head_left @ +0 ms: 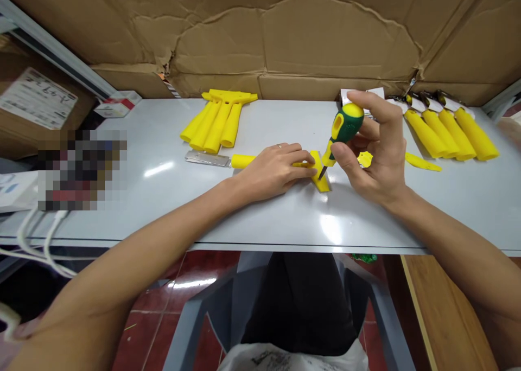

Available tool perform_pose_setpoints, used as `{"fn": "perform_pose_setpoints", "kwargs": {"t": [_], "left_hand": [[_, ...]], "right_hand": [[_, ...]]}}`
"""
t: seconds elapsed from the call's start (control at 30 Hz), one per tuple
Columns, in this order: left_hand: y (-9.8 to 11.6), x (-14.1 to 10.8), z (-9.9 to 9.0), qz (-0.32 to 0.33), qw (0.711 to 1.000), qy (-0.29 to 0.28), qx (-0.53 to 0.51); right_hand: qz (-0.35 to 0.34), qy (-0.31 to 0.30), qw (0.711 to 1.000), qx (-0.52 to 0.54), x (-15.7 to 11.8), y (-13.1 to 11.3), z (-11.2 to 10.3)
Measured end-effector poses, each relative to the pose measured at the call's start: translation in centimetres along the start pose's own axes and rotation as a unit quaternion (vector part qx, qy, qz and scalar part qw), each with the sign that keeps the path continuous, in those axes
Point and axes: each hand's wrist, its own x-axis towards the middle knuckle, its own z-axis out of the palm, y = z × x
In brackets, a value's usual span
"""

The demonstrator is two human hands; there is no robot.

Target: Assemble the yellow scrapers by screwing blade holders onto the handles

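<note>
My left hand (272, 170) lies over a yellow plastic scraper (243, 161) on the table, fingers closed about its handle near the T-shaped head. In my right hand (380, 159) is a stubby green and yellow screwdriver (347, 122), gripped between thumb and fingers. It slants down to the left, and its dark tip meets or nearly meets the scraper's head. A flat metal piece (207, 158) lies just left of the handle's end. Partly behind my right hand are a small yellow piece (365, 159) and a longer flat yellow piece (423, 162).
Several yellow scrapers (220, 124) lie grouped at the back left. More yellow handles (456, 133) with pale heads sit at the back right. Cardboard (264, 40) walls the table's (163, 208) rear. White cables (44, 238) hang at the left edge, near a small box (118, 104).
</note>
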Motion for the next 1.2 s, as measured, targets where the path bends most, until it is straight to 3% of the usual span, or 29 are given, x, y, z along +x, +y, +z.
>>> {"fn": "perform_pose_setpoints", "kwargs": {"t": [0.2,0.47,0.77,1.2], "left_hand": [[0.0,0.0,-0.2,0.003,1.000,0.003,-0.004],[0.0,0.0,-0.2,0.001,1.000,-0.025,-0.004],[0.0,0.1,-0.4,-0.004,0.999,-0.036,-0.005],[0.1,0.0,-0.2,-0.009,0.999,-0.035,-0.004]], "right_hand": [[0.055,-0.021,0.996,0.064,-0.5,-0.8,0.1],[0.113,0.084,0.987,0.075,0.4,-1.1,-0.5],[0.112,0.000,0.980,0.167,-0.2,0.5,0.1],[0.115,-0.002,0.977,0.179,-0.1,0.4,-0.1]]}}
